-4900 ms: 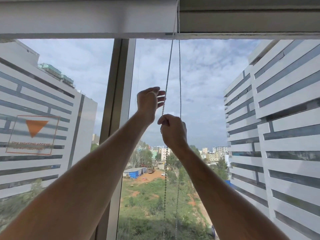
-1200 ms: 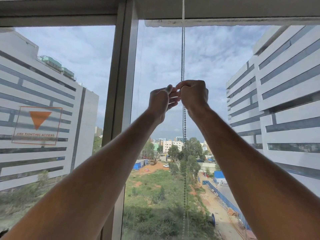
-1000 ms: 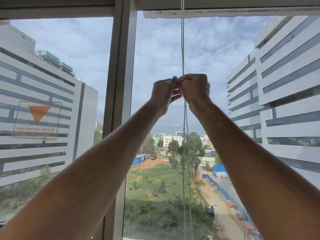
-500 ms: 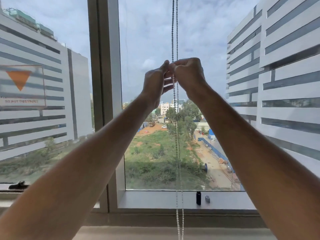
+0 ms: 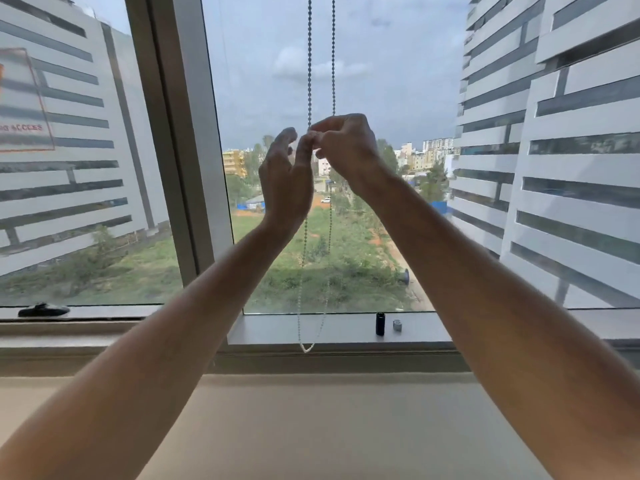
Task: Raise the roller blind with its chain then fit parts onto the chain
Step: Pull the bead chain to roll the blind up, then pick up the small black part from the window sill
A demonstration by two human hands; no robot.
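Observation:
The bead chain (image 5: 309,64) hangs as two strands in front of the window, and its bottom loop (image 5: 306,347) dangles at the sill. My right hand (image 5: 348,150) is raised with curled fingers, pinching the left strand at its fingertips. The right strand passes behind that hand. My left hand (image 5: 285,178) is just to the left, thumb and fingers spread apart, one fingertip touching the chain beside my right fingers. A small black cylinder (image 5: 380,323) and a small grey part (image 5: 397,325) stand on the window sill (image 5: 270,332). The blind is out of view above.
A vertical window frame post (image 5: 180,150) stands left of the chain. A black window handle (image 5: 43,310) lies on the lower frame at the far left. A beige ledge (image 5: 329,427) runs below the sill.
The view has tilted down, so the sill, the chain's bottom loop and the beige ledge now show. My left hand has loosened, its thumb now apart from its fingers. My right hand still pinches the chain.

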